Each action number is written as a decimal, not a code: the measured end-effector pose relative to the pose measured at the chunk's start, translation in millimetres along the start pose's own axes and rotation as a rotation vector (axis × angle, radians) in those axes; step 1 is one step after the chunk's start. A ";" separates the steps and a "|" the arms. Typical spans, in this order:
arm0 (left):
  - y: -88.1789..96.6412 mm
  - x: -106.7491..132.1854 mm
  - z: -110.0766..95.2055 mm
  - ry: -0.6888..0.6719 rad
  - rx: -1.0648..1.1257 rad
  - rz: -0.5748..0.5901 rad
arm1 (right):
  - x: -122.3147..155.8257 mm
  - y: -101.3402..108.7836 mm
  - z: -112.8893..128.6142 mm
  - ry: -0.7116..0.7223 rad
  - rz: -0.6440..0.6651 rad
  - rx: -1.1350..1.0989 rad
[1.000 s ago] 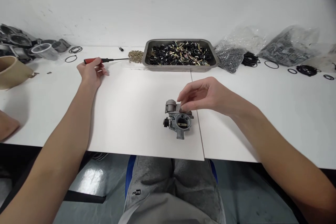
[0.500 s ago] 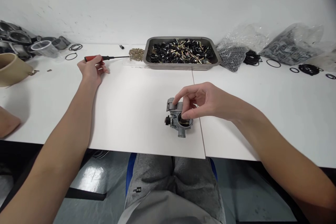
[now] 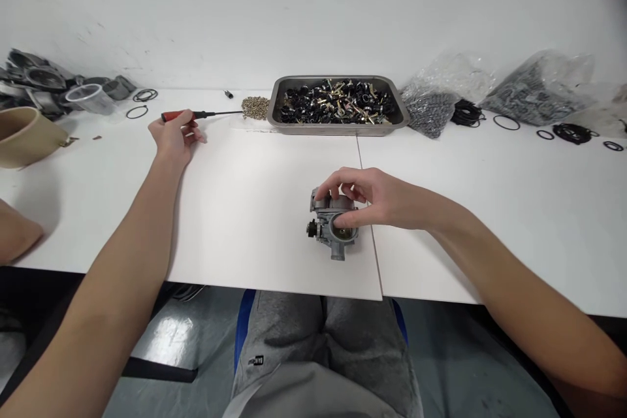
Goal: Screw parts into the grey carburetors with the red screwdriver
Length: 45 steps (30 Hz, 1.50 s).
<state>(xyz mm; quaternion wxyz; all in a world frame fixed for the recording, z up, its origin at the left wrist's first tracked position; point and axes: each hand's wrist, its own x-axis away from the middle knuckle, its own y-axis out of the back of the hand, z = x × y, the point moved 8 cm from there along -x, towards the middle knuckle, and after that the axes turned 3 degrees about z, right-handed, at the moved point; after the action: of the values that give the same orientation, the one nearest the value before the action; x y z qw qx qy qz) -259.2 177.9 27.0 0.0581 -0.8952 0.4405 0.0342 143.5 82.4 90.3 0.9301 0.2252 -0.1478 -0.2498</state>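
My left hand (image 3: 171, 134) is closed round the red handle of a screwdriver (image 3: 208, 114), whose thin dark shaft points right. Its tip meets the edge of a pile of small brass parts (image 3: 255, 107). On the white table in front of me stands a grey metal carburetor (image 3: 337, 251) with a round bore facing me and a black knob on its left side. My right hand (image 3: 365, 196) grips it from above, thumb at the bore's rim and fingers over the far side. Part of the carburetor's top is hidden beneath those fingers.
Behind the carburetor, a metal tray (image 3: 337, 131) holds many black and brass parts. Plastic bags of small grey parts (image 3: 428, 111) and black rubber rings (image 3: 573, 133) lie right. At left are a beige cup (image 3: 29, 140), a clear cup (image 3: 91, 99) and metal castings (image 3: 39, 75). Another person's arm (image 3: 17, 232) shows.
My right thumb and fingers have spread from a pinch over the bore to a grip on the carburetor. The left hand still holds the screwdriver at the brass pile. The view has shifted slightly.
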 end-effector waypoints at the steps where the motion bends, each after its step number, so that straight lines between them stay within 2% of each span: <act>1: 0.5 0.0 0.0 -0.004 0.005 0.002 | -0.4 -0.5 -1.1 -0.003 0.004 -0.005; 6: 1.9 -0.6 0.8 -0.016 0.036 0.016 | -2.6 -0.2 -1.6 0.003 0.015 -0.015; 11: 2.8 -2.3 2.6 -0.017 0.052 0.016 | 7.3 16.6 11.1 0.047 -0.072 -0.024; 16: 2.5 -0.2 2.9 0.011 0.081 0.001 | 28.7 2.7 34.2 0.047 -0.054 0.344; 20: 0.9 2.0 0.9 0.020 0.084 0.006 | 36.4 -9.7 47.3 0.055 -0.165 0.671; 25: 0.0 4.9 -1.6 0.026 0.083 -0.001 | 37.8 -15.0 50.0 0.042 -0.220 0.787; 29: -0.4 6.0 -2.6 0.023 0.096 -0.004 | 36.6 -12.0 44.8 -0.068 -0.218 0.741; 35: -0.2 4.8 -1.6 0.010 0.107 0.007 | 31.7 -1.2 28.6 -0.214 -0.186 0.436; 39: -0.9 6.6 -2.7 0.015 0.100 0.003 | 29.0 3.1 17.5 -0.236 -0.153 0.316; 45: -1.2 6.7 -3.6 0.019 0.109 -0.007 | 28.2 1.8 14.2 -0.245 -0.143 0.299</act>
<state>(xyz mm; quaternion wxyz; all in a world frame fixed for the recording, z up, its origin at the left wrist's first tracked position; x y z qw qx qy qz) -254.1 172.8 29.9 0.1028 -0.8925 0.4392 0.0013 162.2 63.9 108.0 0.8413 0.3385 -0.2789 -0.3159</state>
